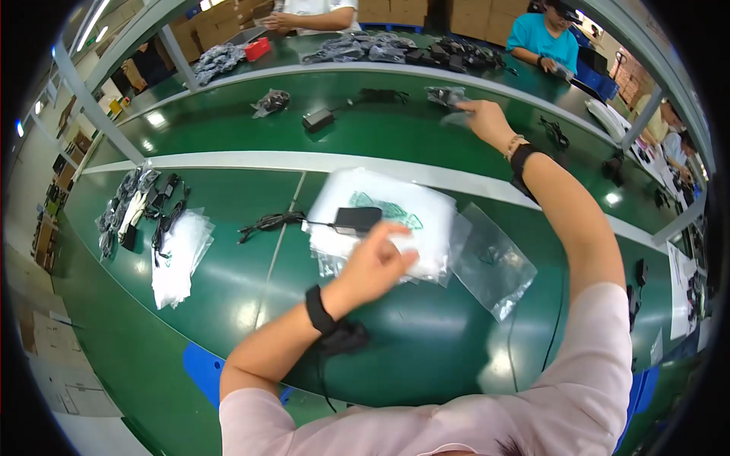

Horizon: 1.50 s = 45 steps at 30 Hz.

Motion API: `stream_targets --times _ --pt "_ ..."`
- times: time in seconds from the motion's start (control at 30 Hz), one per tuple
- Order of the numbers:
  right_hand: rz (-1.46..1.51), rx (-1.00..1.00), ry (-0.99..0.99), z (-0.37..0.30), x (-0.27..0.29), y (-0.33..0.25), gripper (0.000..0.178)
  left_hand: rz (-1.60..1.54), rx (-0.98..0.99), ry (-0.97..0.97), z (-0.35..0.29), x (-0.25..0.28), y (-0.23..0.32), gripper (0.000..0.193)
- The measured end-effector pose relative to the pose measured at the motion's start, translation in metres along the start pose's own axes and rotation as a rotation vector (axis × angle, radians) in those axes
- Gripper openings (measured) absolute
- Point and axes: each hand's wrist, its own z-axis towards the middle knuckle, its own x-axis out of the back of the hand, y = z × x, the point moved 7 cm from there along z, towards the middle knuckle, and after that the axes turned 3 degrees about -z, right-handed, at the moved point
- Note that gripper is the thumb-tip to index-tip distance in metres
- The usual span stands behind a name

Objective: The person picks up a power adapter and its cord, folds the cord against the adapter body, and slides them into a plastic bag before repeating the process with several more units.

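My left hand (pixel 370 266) is over the front of a stack of clear plastic bags (pixel 426 201) with green print, thumb and forefinger apart, holding nothing. Just beyond its fingertips a black power adapter (pixel 357 220) lies on the stack, its bundled cord (pixel 272 222) trailing left. Stretched far forward, my right hand (pixel 487 121) is at the belt beyond the pale rail, fingers closed at the edge of a bagged power adapter (pixel 447 96). Part of that bag is blurred. A single clear bag (pixel 494 258) lies right of the stack.
Several corded adapters (pixel 141 201) and more bags (pixel 179 258) lie at left. On the belt are another bagged item (pixel 271 102), a loose adapter (pixel 318 119) and a cable (pixel 555 131). Metal posts (pixel 99 106) flank the bench. Two people work beyond heaped adapters (pixel 365 49).
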Motion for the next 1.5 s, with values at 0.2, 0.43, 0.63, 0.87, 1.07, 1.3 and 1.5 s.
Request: stream_targets --times 0.2,0.43,0.63,0.87,1.07,1.3,1.5 --pt "-0.511 -0.233 -0.336 0.036 -0.101 0.097 0.033 0.074 -0.189 -0.305 -0.018 -0.045 -0.012 0.015" --pt "-0.31 0.119 -0.368 0.145 -0.179 -0.114 0.074 -0.052 -0.202 -0.434 -0.03 -0.043 -0.015 0.014" --pt "-0.039 0.319 -0.246 0.177 -0.262 -0.231 0.074 -0.079 -0.208 -0.448 -0.029 -0.033 -0.022 0.017" --pt "-0.095 0.467 0.0 0.173 -0.149 -0.246 0.045 -0.015 -0.277 -0.458 -0.033 -0.033 -0.02 0.01" --pt "0.247 0.013 -0.095 0.073 0.114 -0.249 0.062 0.018 -0.3 -0.34 -0.034 -0.022 -0.013 0.01" --pt "0.169 0.337 0.157 -0.095 0.185 -0.24 0.048 0.242 -0.596 0.33 -0.039 0.008 0.115 0.057" --pt "0.46 0.308 0.149 -0.19 0.167 -0.217 0.057 -0.624 -0.48 0.073 -0.02 -0.066 0.151 0.073"
